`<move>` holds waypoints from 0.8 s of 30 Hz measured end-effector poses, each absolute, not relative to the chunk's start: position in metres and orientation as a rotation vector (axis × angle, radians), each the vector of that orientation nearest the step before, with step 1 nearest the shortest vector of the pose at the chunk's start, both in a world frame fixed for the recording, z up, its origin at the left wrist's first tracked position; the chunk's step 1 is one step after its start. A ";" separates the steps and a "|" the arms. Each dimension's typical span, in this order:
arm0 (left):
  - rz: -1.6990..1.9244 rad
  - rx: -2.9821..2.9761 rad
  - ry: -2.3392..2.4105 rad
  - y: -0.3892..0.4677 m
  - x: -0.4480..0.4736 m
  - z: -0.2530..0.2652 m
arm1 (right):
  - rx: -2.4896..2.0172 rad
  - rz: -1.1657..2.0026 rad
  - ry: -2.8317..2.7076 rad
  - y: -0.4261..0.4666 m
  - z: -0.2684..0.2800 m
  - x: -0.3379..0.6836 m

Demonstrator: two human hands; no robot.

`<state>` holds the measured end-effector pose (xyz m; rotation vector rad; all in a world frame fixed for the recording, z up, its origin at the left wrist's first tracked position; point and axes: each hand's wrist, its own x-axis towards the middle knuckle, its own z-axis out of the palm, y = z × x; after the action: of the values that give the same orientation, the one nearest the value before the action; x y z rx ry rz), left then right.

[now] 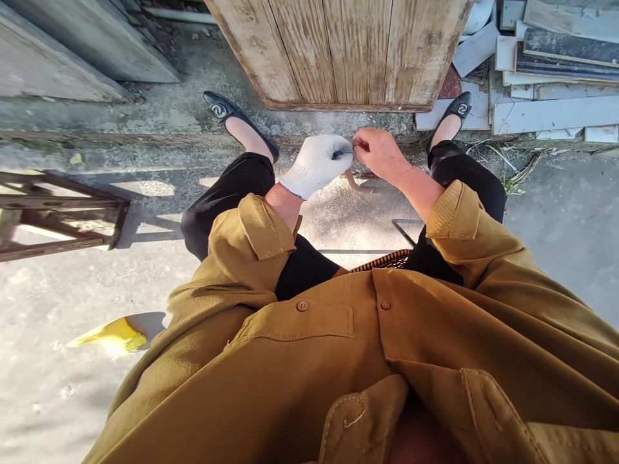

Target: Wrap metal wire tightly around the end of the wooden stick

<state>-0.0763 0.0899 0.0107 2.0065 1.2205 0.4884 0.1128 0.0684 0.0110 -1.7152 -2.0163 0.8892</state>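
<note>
Between my knees my two hands meet, fingertips nearly touching. My left hand (320, 164) wears a white knitted glove, and its thumb and fingers are pinched together around something thin and dark that is too small to name. Bare, my right hand (380, 151) is closed in a pinch at the left hand's fingertips; what it holds, if anything, is hidden. Just below the hands shows a tan curved strip (356, 185); I cannot tell whether either hand holds it. A weathered wooden plank panel (338, 58) stands just beyond the hands.
Stacked boards and tiles (561, 71) lie at the upper right. Grey slabs (87, 45) lean at the upper left. A wooden frame (62, 212) stands at left, with a yellow object (113, 336) on the concrete nearer me. An orange-and-black woven seat edge (382, 260) shows beneath me.
</note>
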 end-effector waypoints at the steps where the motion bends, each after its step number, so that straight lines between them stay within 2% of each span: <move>1: 0.514 1.993 1.220 0.091 -0.077 0.009 | -1.736 0.892 -2.020 0.068 0.010 0.112; 13: 0.447 1.969 1.288 0.090 -0.080 0.003 | -1.794 0.927 -2.086 0.063 0.015 0.104; 18: 0.370 1.931 1.282 0.088 -0.079 0.004 | -1.727 0.856 -2.093 0.066 -0.001 0.106; 24: 0.477 1.835 1.243 0.090 -0.080 0.004 | -1.692 0.855 -2.116 0.063 -0.013 0.107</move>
<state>-0.0798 0.0897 0.0035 1.8353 1.2426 0.4774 0.1074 0.0635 -0.0125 -1.6923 -2.1160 0.8546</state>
